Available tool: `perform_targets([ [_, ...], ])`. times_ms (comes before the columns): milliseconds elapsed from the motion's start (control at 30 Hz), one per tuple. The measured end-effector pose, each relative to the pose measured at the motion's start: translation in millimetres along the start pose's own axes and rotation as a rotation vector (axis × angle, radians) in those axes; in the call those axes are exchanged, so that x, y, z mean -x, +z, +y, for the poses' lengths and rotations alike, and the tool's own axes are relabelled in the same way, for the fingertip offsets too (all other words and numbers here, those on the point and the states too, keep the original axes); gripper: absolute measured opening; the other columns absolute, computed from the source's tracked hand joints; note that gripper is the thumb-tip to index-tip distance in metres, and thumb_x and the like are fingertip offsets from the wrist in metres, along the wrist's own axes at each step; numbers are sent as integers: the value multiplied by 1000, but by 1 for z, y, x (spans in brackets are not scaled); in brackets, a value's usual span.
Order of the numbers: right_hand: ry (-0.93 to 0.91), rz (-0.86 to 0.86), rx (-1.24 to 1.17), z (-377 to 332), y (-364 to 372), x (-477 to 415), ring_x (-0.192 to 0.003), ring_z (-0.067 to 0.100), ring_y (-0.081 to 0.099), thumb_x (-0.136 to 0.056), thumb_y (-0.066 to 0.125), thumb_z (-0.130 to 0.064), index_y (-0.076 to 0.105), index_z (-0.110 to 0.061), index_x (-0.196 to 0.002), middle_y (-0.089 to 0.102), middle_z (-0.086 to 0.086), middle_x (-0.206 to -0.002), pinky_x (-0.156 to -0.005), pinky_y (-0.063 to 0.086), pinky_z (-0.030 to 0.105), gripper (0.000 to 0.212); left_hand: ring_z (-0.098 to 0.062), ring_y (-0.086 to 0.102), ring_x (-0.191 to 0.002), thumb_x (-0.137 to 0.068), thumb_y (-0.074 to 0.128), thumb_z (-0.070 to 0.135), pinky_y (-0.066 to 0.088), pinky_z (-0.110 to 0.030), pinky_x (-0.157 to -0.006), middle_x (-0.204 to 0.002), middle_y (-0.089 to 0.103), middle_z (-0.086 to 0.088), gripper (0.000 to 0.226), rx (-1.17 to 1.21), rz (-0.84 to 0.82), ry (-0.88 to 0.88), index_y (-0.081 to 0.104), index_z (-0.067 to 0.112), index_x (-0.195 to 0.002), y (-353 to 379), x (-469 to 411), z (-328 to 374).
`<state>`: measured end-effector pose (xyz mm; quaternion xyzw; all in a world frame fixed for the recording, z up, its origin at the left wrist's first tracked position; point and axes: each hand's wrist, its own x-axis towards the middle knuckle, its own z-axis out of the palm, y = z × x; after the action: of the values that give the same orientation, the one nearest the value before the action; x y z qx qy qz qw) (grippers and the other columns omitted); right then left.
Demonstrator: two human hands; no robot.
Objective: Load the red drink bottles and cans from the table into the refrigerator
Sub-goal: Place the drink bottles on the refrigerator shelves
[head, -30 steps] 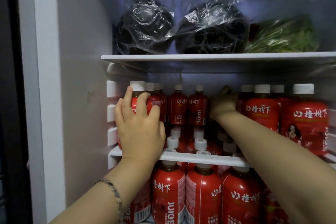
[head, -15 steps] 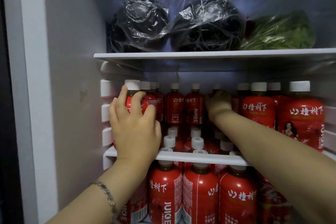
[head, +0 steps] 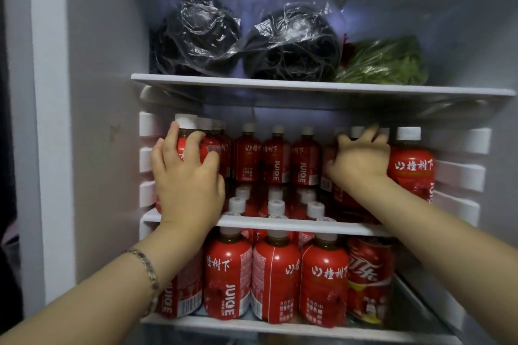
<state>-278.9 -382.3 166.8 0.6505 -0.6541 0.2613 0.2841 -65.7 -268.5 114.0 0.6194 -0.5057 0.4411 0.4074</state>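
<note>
Both hands reach into the open refrigerator's middle shelf (head: 280,222), packed with red juice bottles with white caps. My left hand (head: 187,176) grips the front-left bottle (head: 186,131) standing by the left wall. My right hand (head: 360,159) curls round a bottle (head: 357,133) near the right side, mostly hidden behind my fingers. Another red bottle (head: 412,165) stands just right of that hand. Three bottles (head: 276,159) stand at the back between my hands. The lower shelf holds more red bottles (head: 227,272) and a red can (head: 368,274).
The top shelf (head: 308,87) carries two dark bundles in clear plastic (head: 244,42) and a bag of green vegetables (head: 386,61). White shelf rails (head: 147,157) line the left wall, and more rails (head: 459,173) line the right wall. The refrigerator's grey frame (head: 47,120) stands at left.
My right hand has drawn back from deep in the shelf toward the front right and now holds a bottle there. The left hand keeps its grip on the front-left bottle.
</note>
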Motion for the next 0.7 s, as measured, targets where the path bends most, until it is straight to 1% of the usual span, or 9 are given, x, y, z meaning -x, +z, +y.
perform_targets([
  [67, -26, 18, -12, 4, 1, 5, -117, 40, 39, -85, 55, -41, 47, -19, -127, 39, 29, -129, -88, 37, 35, 48, -52, 38, -124, -65, 72, 5, 30, -60, -98, -117, 58, -24, 10, -5, -4, 11, 66, 1, -72, -1, 1, 0],
  [133, -20, 33, -103, 4, -2, 5, -113, 39, 42, -86, 56, -39, 48, -18, -126, 44, 25, -122, -85, 38, 35, 46, -52, 38, -124, -65, 72, 5, 29, -60, -99, -117, 58, -24, 10, -14, -3, 11, 66, 2, -72, -2, 1, 0],
  [267, -22, -23, -486, -9, -9, 6, -122, 39, 33, -84, 63, -40, 42, -24, -138, 34, 20, -131, -97, 35, 43, 60, -51, 38, -124, -64, 72, 6, 30, -59, -100, -118, 58, -24, 11, -20, 3, 7, 66, 3, -73, -1, 1, 2],
  [367, -191, -79, -736, -35, -13, 11, -130, 37, 26, -85, 64, -36, 32, -28, -145, 30, 19, -135, -106, 29, 37, 69, -51, 39, -124, -62, 73, 6, 30, -59, -101, -118, 59, -23, 12, -31, 11, 12, 66, 4, -72, -1, 1, 1],
  [433, -318, -239, -833, -57, -16, 8, -139, 36, 17, -87, 61, -25, 22, -29, -148, 20, 24, -146, -112, 23, 32, 72, -50, 41, -124, -61, 74, 6, 29, -59, -102, -117, 59, -22, 13, -40, 23, 14, 67, 4, -71, -1, 1, 1],
  [500, -417, -432, -796, -80, -16, 4, -144, 35, 3, -89, 54, -13, 8, -31, -149, -1, 24, -154, -116, 17, 33, 78, -50, 43, -122, -59, 74, 6, 30, -59, -101, -116, 61, -22, 14, -53, 46, 21, 67, 4, -71, -1, 0, 1],
  [567, -474, -492, -695, -101, -13, 1, -144, 34, -9, -92, 48, -8, -1, -29, -150, -18, 21, -154, -115, 12, 33, 79, -50, 44, -121, -58, 75, 7, 31, -60, -100, -115, 61, -22, 16, -74, 67, 33, 67, 4, -72, 0, -1, 1],
  [633, -491, -475, -640, -115, -10, -3, -144, 34, -6, -94, 48, -8, -4, -29, -149, -20, 20, -154, -113, 16, 31, 78, -51, 44, -121, -57, 76, 8, 31, -61, -100, -115, 61, -23, 18, -89, 61, 47, 67, 5, -73, 0, -1, 1],
  [700, -499, -458, -636, -120, -9, -8, -144, 34, 8, -95, 52, -13, -7, -31, -149, -13, 19, -155, -110, 24, 32, 82, -53, 43, -120, -55, 77, 7, 29, -64, -100, -115, 61, -24, 21, -127, 51, 65, 68, 6, -74, 0, -1, 1],
])
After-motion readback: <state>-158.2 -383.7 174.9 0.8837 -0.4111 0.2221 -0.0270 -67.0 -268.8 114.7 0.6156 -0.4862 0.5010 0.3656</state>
